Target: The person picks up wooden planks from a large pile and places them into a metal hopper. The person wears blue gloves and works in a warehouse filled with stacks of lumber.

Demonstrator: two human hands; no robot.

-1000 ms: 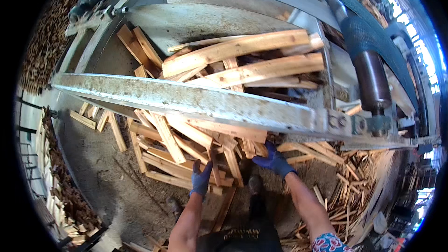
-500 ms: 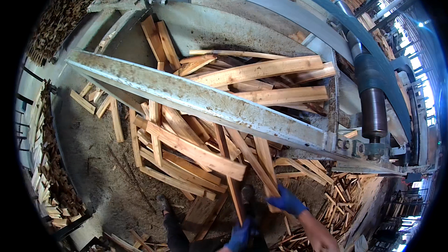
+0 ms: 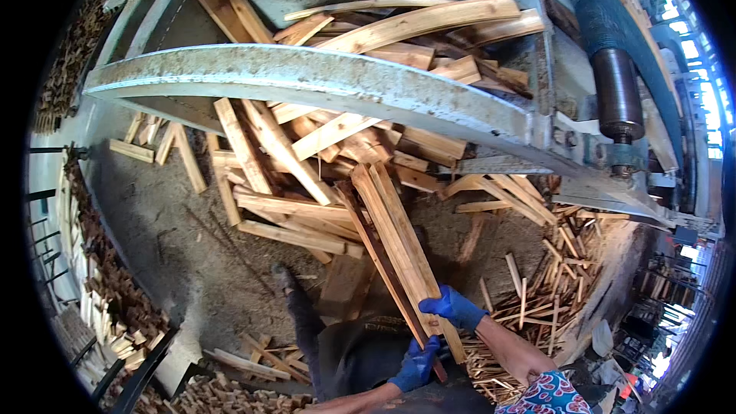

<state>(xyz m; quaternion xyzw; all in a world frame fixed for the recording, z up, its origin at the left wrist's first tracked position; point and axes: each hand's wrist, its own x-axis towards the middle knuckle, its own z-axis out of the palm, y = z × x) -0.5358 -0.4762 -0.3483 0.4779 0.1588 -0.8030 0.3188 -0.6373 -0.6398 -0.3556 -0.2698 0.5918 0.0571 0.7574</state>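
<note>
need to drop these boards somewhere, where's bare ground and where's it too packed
Bare dirt floor lies left of the loose plank heap, bordered by the stacked offcuts along the left edge. A smaller bare patch sits under the metal beam. Crowded: the thin sticks right of the right hand; left hand grips the boards too.

Wood slats piled under and behind a metal beam

The beam (image 3: 322, 80) crosses above the slat pile (image 3: 291, 184); more boards (image 3: 429, 27) lie behind it, a roller (image 3: 617, 92) stands to its right, and thin offcuts (image 3: 537, 291) litter the floor (image 3: 176, 245) right of the held slats (image 3: 399, 245).
</note>
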